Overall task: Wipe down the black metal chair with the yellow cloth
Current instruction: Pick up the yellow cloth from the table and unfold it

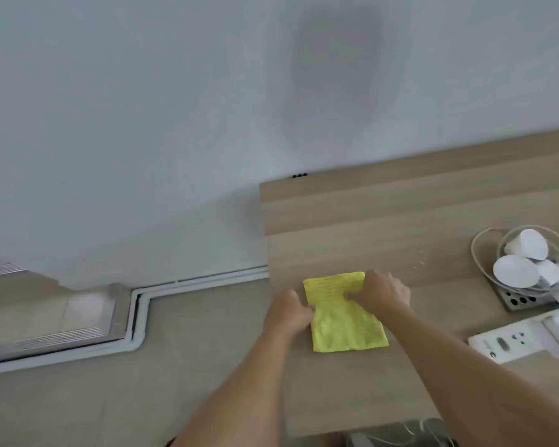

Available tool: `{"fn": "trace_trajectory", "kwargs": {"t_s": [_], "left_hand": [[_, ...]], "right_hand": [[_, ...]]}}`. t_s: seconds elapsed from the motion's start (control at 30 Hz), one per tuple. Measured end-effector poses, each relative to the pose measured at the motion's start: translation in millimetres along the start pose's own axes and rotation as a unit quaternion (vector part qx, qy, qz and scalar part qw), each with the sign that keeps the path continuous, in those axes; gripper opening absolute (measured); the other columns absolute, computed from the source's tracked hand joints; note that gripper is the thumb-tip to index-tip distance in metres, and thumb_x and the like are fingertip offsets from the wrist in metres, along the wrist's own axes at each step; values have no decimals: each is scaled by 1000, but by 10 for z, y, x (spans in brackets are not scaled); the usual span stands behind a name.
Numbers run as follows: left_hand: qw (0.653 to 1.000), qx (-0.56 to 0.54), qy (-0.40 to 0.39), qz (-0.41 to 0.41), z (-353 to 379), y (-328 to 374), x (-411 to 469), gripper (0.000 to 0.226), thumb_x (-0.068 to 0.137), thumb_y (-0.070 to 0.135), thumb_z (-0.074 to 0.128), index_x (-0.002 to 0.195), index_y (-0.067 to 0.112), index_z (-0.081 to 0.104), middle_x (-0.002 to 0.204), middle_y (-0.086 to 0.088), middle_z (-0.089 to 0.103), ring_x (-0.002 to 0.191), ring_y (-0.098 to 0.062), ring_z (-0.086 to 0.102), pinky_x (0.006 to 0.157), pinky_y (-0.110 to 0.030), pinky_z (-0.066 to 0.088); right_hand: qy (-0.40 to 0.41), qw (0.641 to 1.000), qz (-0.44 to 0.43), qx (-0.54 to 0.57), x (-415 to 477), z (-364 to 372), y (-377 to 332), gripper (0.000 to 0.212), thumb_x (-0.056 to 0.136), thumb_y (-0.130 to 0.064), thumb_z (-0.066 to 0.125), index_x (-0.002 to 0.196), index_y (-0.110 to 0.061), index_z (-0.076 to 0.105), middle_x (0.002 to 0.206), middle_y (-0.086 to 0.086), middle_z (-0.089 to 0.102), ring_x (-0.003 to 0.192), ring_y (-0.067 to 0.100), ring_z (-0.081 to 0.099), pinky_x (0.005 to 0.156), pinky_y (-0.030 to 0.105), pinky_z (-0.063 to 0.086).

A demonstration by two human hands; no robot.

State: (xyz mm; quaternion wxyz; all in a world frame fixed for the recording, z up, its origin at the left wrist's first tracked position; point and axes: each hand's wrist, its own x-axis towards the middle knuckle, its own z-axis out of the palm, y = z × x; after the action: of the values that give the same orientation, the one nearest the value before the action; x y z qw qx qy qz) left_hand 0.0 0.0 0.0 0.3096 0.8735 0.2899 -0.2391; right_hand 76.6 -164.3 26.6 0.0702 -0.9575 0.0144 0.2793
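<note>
A folded yellow cloth (344,314) lies flat near the left end of a wooden desk (400,221). My left hand (288,312) pinches the cloth's left edge with curled fingers. My right hand (383,293) pinches its right edge near the top, fingers curled onto the fabric. Where the two hands pull it in, the cloth is narrower. No black metal chair is clearly in view; only a dark, blurred shape (400,435) shows under the desk's near edge.
At the desk's right end stand white round devices (523,256) with a looped cable, a metal plate with holes (517,300) and a white power strip (510,345). A grey wall rises behind. The tiled floor (142,398) and a white cable duct (136,321) lie on the left.
</note>
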Motion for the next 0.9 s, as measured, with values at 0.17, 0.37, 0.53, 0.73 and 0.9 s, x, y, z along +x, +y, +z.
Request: {"fn": "trace_trajectory", "kwargs": {"t_s": [0.17,0.37,0.53,0.73,0.9], "left_hand": [[999,-33,28,-26,103,100,79,36,80,40,69,95,7,68,99,-10,72,97,-28,67,74,-32,50],[995,-23,79,-48,232,235,115,32,75,38,75,97,15,67,99,-4,70,97,-26,67,69,-28,47],[994,-44,65,-70,359,300,148,23,86,20,67,107,10,62,114,-9,66,108,-28,63,80,-32,50],[988,-143,42,-51,340,292,44,4,80,16,54,80,19,51,95,-6,66,92,-28,64,69,-32,48],[974,-223,20,-48,208,199,-6,13,92,28,55,96,18,48,94,1,56,87,-20,56,64,-29,41]], "right_hand": [[-7,1000,21,20,79,33,-39,47,82,-52,74,111,-16,65,114,6,68,110,28,65,73,28,42],[-3,999,31,43,156,96,-55,40,83,-44,76,107,-14,64,111,6,68,108,29,65,72,29,41],[-25,997,31,73,208,175,-78,33,89,-34,72,110,-11,61,115,9,66,111,32,63,75,32,42],[-74,989,15,127,263,293,-35,12,84,-19,60,82,-12,50,93,7,62,92,31,64,68,30,45],[-100,973,-6,209,210,229,-135,9,83,-16,55,77,-9,54,77,5,57,80,29,59,61,28,41]]}}
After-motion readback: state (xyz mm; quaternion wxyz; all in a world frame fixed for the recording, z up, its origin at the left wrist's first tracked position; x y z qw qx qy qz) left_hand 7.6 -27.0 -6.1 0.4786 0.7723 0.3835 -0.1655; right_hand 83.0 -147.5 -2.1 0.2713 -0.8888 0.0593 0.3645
